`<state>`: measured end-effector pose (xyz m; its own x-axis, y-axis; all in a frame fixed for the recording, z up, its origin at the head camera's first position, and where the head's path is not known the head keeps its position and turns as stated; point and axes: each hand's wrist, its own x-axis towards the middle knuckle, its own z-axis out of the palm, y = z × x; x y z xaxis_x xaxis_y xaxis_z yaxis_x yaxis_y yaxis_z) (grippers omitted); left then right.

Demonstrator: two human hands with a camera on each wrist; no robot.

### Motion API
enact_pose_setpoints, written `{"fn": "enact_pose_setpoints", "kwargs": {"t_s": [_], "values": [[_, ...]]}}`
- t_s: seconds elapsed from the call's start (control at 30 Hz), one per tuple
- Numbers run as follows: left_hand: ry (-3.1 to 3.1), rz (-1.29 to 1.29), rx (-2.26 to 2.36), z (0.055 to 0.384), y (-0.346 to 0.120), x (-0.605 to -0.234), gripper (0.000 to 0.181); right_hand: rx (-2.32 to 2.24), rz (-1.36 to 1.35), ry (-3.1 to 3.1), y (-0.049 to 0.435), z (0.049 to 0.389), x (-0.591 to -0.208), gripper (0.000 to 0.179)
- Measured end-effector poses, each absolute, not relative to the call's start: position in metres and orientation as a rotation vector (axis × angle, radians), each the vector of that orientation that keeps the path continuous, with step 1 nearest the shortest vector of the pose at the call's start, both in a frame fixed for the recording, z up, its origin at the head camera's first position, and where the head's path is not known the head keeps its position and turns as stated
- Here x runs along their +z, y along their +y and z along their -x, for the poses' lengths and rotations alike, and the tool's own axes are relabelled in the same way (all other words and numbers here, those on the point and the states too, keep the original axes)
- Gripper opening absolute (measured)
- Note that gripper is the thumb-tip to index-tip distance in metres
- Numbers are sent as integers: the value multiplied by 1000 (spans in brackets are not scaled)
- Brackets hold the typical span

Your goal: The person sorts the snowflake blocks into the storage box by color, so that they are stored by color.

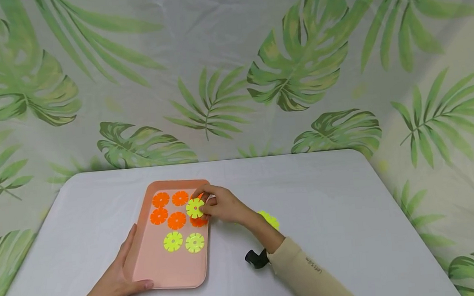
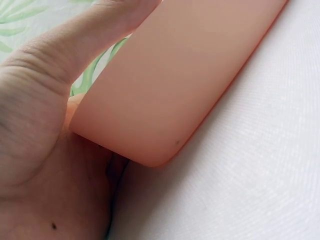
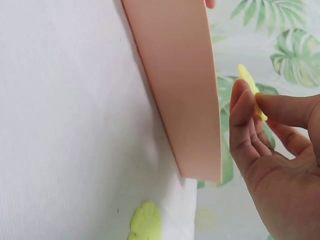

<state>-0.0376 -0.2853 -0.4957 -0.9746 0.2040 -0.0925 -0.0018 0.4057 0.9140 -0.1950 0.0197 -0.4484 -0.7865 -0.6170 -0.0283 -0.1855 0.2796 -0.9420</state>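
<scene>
My right hand (image 1: 225, 205) pinches a yellow-green notched plastic disc (image 1: 194, 208) between thumb and fingers, over the right side of a pink tray (image 1: 167, 276). In the right wrist view the pinched disc (image 3: 246, 77) shows nearly edge-on, above the tray's rim. Several orange notched discs (image 1: 177, 220) lie in the upper part of the tray, some partly hidden by my right hand. Below them lie two yellow-green discs (image 1: 173, 242). At the tray's near left corner rests my left hand (image 1: 115, 282), straight fingers along the left side and thumb at the near edge.
Another yellow-green disc (image 1: 270, 219) lies on the white table (image 1: 328, 192), partly behind my right forearm. A black object (image 1: 256, 259) shows beside the right cuff. Behind the table hangs a leaf-patterned cloth (image 1: 220, 42).
</scene>
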Motion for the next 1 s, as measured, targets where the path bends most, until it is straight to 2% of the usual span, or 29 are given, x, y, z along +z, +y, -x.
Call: {"fn": "enact_pose_setpoints", "kwargs": {"t_s": [0.27, 1.0], "values": [[2388, -122, 1647, 38, -285, -496, 133, -1486, 779, 2168, 0, 185, -450, 29], [2489, -203, 1601, 36, -287, -498, 129, -1434, 769, 2060, -43, 166, -459, 30]]}}
